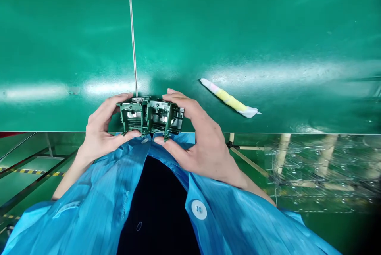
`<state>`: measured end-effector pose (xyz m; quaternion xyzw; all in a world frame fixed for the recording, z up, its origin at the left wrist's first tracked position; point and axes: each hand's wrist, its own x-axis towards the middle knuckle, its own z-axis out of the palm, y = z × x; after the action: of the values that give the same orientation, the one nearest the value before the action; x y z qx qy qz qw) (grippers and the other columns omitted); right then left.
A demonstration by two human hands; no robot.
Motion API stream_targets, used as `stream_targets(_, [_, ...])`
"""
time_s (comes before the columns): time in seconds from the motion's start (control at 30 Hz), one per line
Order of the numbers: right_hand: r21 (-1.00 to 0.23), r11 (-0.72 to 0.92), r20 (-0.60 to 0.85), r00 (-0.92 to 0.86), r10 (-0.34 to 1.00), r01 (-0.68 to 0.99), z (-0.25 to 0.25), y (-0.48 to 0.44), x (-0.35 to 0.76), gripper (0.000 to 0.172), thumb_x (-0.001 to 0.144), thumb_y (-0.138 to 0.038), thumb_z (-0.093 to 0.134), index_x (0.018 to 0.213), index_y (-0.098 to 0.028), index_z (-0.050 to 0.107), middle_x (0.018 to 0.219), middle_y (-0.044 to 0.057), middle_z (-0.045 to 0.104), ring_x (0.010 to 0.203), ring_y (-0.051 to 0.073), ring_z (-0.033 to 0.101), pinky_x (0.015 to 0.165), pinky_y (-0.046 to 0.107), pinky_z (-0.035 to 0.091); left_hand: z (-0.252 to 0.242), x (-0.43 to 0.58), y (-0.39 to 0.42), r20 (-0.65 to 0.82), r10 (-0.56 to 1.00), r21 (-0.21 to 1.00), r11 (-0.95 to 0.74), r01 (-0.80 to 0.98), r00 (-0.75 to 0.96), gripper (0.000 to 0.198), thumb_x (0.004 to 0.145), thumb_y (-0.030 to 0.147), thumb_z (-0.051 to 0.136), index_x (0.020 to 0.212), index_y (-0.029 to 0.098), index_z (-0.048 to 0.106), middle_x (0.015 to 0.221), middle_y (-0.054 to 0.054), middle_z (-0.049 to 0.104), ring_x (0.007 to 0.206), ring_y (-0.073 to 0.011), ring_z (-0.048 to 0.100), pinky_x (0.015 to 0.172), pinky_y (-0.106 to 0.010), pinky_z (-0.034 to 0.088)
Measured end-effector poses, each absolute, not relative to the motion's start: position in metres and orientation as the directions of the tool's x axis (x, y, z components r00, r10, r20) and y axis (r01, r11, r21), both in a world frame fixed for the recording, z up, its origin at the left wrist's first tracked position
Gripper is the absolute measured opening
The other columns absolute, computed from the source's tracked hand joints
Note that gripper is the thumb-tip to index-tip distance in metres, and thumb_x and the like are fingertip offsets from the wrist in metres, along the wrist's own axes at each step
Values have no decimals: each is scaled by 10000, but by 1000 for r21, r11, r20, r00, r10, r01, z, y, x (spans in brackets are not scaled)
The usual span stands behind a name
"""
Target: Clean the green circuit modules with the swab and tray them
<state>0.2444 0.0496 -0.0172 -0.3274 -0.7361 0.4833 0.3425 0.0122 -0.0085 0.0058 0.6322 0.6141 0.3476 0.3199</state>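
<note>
At the front edge of the green table, my left hand (102,128) grips a dark green frame-like part (133,116) with metal pieces inside. My right hand (199,140) is closed round a similar dark green frame part (162,116), thumb at the near side and fingers at the far side. The two parts sit side by side and meet at a slight angle; whether they are joined I cannot tell. Right of my hands lies a slim stick-like object (228,99) wrapped in white and yellow, which neither hand touches.
The green table (238,20) spans the view, with a thin pale seam (131,20) running away from me. Below its edge at the right stand clear plastic trays (327,171) on a tube rack. Dark metal bars (32,167) show at the lower left.
</note>
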Motion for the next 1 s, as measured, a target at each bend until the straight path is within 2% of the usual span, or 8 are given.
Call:
stream_targets(0.1, [-973,206,120,-541,832,101,-21,48,245,546,909,-308,700,1404,-216,487,1449,127,574,1412,285,512,1165,462,481,11,14,-10,48,998,791,-55,609,28,763,707,405,897,1384,259,575,1278,-120,672,1177,-275,649,922,-350,584])
stream_targets(0.2, [-987,154,108,-539,835,42,-23,47,244,593,885,-351,745,1405,-230,488,1438,125,582,1412,287,510,1172,461,467,15,15,-10,69,997,758,-82,647,45,767,719,430,883,1397,263,564,1255,-118,675,1132,-266,658,861,-343,598])
stream_targets(0.53, [-983,167,99,-548,831,75,-24,44,245,659,903,-275,701,1490,-254,402,1515,129,528,1412,277,514,1147,496,488,24,18,-10,67,997,709,-80,701,46,749,750,435,859,1417,285,553,1229,-92,675,1080,-254,647,795,-348,601])
stream_targets(0.83, [-990,138,130,-547,827,-27,-29,46,245,612,889,-312,735,1430,-228,461,1485,132,548,1443,262,478,1184,465,447,27,18,-13,107,993,679,-108,726,47,852,697,445,895,1448,279,531,1247,-90,663,1102,-276,621,876,-395,586])
stream_targets(1.0, [-993,114,113,-554,825,-32,-32,45,247,616,901,-338,705,1448,-247,436,1511,126,519,1456,270,459,1172,477,458,29,22,-13,137,990,656,-119,746,38,802,709,446,888,1425,300,558,1212,-76,674,1103,-273,629,805,-358,590])
